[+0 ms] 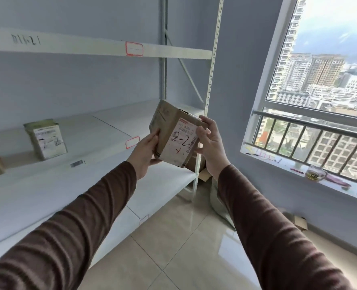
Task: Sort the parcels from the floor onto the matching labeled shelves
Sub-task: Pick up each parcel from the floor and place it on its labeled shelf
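Head view: two brown-sleeved arms reach forward, and a small cardboard parcel (174,135) is held in the air between them, clear of every surface. The left hand (145,150) is clamped on its lower left edge and underside, the right hand (210,141) pressed against its right side with fingers spread over the top corner. The parcel is tilted, its white label (180,139) turned toward the camera and marked "2-2" by hand. It hangs just off the front right corner of the middle shelf (102,126), beside the shelf's perforated right upright (212,80). Left and beyond the hands, another parcel (45,139) stands upright near the shelf's front edge, its label apparently marked the same. The shelf between that parcel and the right-hand corner lies bare, so the move ahead looks like a short push forward and left over the front edge, with room to spare; the upright is the one thing to clear. Beyond, the top shelf (173,52) carries a red-bordered tag (134,48).
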{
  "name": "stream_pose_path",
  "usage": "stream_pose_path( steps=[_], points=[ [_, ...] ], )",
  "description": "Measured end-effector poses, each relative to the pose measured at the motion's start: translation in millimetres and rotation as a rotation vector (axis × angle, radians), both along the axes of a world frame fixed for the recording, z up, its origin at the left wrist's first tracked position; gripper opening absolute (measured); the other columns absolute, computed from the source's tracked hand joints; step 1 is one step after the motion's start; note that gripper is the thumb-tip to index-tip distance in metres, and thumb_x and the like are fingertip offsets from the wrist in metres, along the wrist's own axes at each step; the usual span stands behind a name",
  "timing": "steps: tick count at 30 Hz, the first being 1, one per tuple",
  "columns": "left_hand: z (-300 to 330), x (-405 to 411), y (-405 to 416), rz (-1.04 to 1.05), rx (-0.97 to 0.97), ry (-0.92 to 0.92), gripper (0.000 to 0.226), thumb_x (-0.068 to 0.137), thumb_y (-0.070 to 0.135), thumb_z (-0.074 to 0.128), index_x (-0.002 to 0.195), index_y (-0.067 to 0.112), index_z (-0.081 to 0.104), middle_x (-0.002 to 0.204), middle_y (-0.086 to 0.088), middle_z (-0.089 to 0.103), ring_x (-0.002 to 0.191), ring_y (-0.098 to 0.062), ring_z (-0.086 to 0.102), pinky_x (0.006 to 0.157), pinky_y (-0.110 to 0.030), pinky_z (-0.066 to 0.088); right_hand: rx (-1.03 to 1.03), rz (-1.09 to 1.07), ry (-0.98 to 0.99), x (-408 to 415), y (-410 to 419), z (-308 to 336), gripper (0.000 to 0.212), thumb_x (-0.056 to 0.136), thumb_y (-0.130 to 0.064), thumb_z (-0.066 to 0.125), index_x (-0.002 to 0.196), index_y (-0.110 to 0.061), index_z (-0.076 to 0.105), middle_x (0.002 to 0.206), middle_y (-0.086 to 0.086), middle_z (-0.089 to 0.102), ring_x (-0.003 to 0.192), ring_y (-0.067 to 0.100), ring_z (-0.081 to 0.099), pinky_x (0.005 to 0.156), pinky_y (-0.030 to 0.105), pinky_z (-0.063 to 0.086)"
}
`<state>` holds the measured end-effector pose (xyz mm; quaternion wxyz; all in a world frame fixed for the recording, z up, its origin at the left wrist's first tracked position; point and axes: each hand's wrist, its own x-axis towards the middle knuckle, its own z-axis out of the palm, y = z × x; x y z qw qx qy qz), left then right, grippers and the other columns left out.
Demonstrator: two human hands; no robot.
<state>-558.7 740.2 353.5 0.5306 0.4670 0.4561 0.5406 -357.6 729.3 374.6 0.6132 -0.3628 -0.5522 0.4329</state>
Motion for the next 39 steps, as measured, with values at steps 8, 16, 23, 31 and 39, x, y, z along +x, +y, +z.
stream_pose_path(
  steps=[8, 16, 23, 31, 39],
  points=[
    [-30.9, -37.8, -6.1, 0.113, 0.105, 0.147, 0.058, 0.105, 0.048, 0.048, 0.159, 0.041, 0.028, 0.152, 0.021, 0.044, 0.134, 0.000, 0.044, 0.108, -0.024, 0.030, 0.020, 0.259, -0.089, -42.7, 51.6, -31.7, 0.036, 0.108, -0.019, 0.050, 0.144, -0.024, 0.048, 0.117, 0.003, 0.066, 0.106, 0.015, 0.066, 0.087, 0.046, 0.061],
    [-55.9, -54.7, -4.7, 0.268, 0.116, 0.162, 0.064, 0.104, 0.043, 0.050, 0.161, 0.040, 0.022, 0.145, 0.025, 0.049, 0.114, 0.026, 0.051, 0.086, 0.000, 0.044, 0.030, 0.452, -0.133, -72.7, 94.1, -54.6, 0.037, 0.109, -0.011, 0.047, 0.145, -0.017, 0.046, 0.125, 0.009, 0.063, 0.106, 0.014, 0.066, 0.083, 0.036, 0.061],
    [-69.7, -54.9, -1.8, 0.345, 0.136, 0.245, 0.085, 0.093, 0.050, 0.065, 0.162, 0.043, 0.016, 0.146, 0.029, 0.050, 0.131, 0.011, 0.049, 0.105, -0.014, 0.042, -0.008, 0.584, -0.137, -86.9, 120.0, -75.4, 0.037, 0.108, -0.018, 0.047, 0.144, -0.010, 0.040, 0.128, 0.010, 0.063, 0.108, 0.011, 0.066, 0.091, 0.040, 0.060],
    [-67.9, -92.9, 24.1, 0.404, 0.092, 0.286, 0.085, 0.090, 0.056, 0.069, 0.160, 0.044, 0.022, 0.154, 0.019, 0.048, 0.134, 0.010, 0.046, 0.103, -0.016, 0.039, -0.039, 0.628, -0.121, -128.0, 153.2, -83.2, 0.025, 0.108, -0.017, 0.047, 0.129, -0.003, 0.048, 0.118, 0.010, 0.066, 0.106, 0.016, 0.065, 0.094, 0.039, 0.057],
    [-66.0, -156.4, 68.8, 0.424, 0.092, 0.266, 0.097, 0.081, 0.065, 0.074, 0.160, 0.042, 0.023, 0.159, 0.015, 0.042, 0.142, -0.001, 0.042, 0.120, -0.032, 0.034, -0.101, 0.617, -0.126, -193.3, 185.9, -76.7, 0.028, 0.110, -0.023, 0.044, 0.134, -0.010, 0.051, 0.112, 0.000, 0.067, 0.096, 0.003, 0.067, 0.080, 0.027, 0.059]
  ],
)
